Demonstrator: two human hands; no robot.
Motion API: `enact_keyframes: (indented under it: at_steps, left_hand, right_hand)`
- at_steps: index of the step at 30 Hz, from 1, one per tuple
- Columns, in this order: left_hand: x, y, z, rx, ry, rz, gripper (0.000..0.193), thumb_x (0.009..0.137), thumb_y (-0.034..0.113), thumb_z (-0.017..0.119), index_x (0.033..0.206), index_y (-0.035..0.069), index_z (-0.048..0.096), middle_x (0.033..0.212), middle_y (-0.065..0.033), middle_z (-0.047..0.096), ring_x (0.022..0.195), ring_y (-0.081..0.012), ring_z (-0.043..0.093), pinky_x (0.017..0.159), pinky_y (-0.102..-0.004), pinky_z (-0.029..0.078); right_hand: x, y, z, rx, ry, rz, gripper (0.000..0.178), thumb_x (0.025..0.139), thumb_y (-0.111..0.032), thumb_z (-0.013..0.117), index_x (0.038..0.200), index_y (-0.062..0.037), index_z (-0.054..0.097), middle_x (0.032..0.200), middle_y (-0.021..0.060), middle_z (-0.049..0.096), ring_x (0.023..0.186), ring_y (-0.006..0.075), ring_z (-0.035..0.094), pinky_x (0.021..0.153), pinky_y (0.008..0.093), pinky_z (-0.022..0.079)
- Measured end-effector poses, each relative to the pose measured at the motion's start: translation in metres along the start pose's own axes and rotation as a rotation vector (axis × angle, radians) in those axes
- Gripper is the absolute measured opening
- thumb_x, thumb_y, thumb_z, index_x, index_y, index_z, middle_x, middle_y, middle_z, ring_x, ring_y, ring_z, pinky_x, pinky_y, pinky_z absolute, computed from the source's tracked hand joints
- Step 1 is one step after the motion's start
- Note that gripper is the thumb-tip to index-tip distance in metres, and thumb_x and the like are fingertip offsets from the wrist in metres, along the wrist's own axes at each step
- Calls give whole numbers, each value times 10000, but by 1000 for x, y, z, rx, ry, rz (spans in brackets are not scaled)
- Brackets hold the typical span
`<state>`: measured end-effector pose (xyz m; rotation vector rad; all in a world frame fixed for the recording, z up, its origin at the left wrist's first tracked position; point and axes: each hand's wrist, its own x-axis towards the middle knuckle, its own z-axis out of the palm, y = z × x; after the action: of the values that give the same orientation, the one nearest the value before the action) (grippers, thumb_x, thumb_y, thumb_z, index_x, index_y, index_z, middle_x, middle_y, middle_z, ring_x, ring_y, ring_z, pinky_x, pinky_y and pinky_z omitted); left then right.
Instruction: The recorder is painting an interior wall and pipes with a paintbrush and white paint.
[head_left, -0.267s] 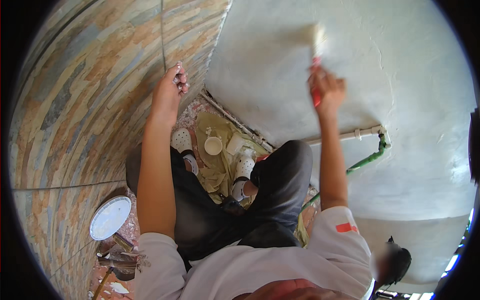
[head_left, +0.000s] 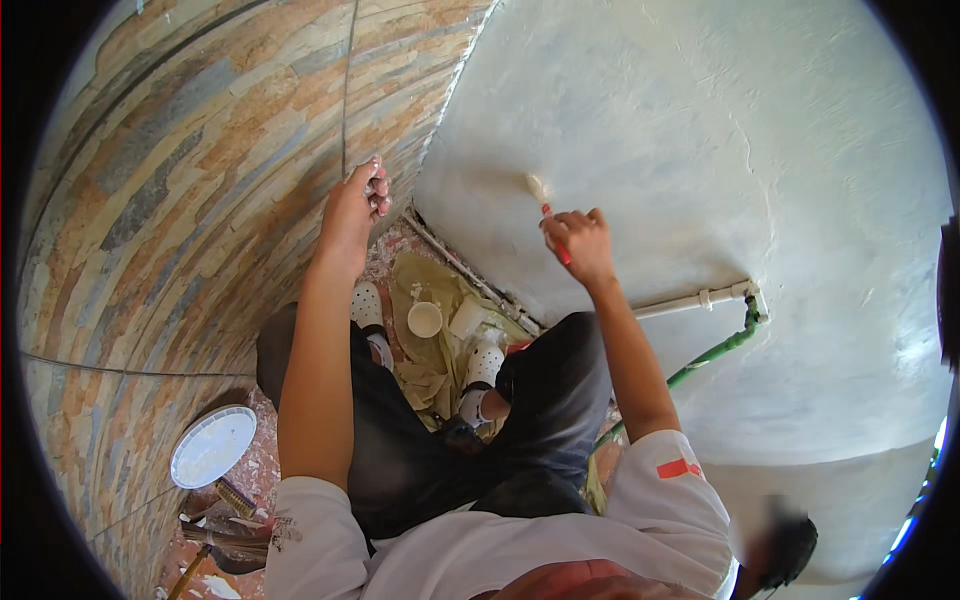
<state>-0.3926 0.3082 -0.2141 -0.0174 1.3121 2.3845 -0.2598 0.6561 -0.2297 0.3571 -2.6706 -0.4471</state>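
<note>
Held in my right hand [head_left: 583,245] is a paintbrush [head_left: 538,190] with a red handle and pale bristles. Its tip is at the smooth grey-white wall [head_left: 690,140]; whether the bristles press on it is hard to tell. My left hand [head_left: 357,208] is raised beside the stone-patterned wall [head_left: 230,180], its fingers curled in and smeared with white. Nothing shows in that hand. Below, between my feet, a white cup [head_left: 424,320] stands on a crumpled yellowish sheet [head_left: 425,362].
A whitish pipe [head_left: 690,301] joins a green pipe [head_left: 715,352] along the wall at right. At lower left are a round white lid [head_left: 213,447] and a brush [head_left: 235,498]. Another person's head [head_left: 785,550] shows at lower right.
My right hand has brought the paintbrush down and to the left, nearer the corner of the walls. The left hand stays curled, slightly lower and further right in view.
</note>
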Motion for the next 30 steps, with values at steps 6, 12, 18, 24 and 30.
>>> enact_keyframes:
  at_steps: [6, 12, 18, 24, 30]
  left_hand:
    - [0, 12, -2, -8, -6, -6, 198, 982, 332, 547, 900, 153, 526, 752, 47, 474, 690, -101, 435, 673, -245, 366]
    - [1, 14, 1, -16, 16, 28, 206, 984, 336, 548, 898, 149, 523, 757, 48, 472, 688, -101, 429, 688, -244, 364]
    - [-6, 13, 9, -17, -13, 19, 213, 978, 347, 561, 896, 155, 520, 755, 62, 479, 681, -90, 428, 690, -239, 362]
    - [-2, 5, -1, 25, 31, 2, 245, 933, 361, 607, 848, 132, 583, 749, 47, 534, 657, -82, 467, 680, -233, 395]
    - [3, 14, 2, 20, -26, 41, 217, 976, 358, 549, 891, 161, 516, 746, 60, 481, 673, -91, 435, 687, -238, 358]
  right_hand:
    - [88, 56, -159, -419, 535, 77, 124, 839, -198, 723, 960, -214, 735, 953, -76, 730, 761, 95, 648, 725, 308, 413]
    - [99, 78, -148, -440, 586, 138, 179, 831, -236, 737, 1009, -227, 748, 958, -22, 729, 721, 110, 658, 644, 317, 420]
    - [16, -8, -3, -118, 56, -6, 197, 818, -205, 690, 1009, -166, 720, 1020, 41, 695, 822, 181, 634, 706, 374, 442]
    - [26, 13, -46, -169, 81, 12, 171, 817, -193, 689, 986, -193, 713, 974, -20, 698, 822, 148, 629, 723, 372, 434]
    - [57, 63, -192, -633, 657, 214, 164, 828, -159, 714, 961, -247, 748, 954, -69, 738, 735, 87, 639, 651, 304, 397]
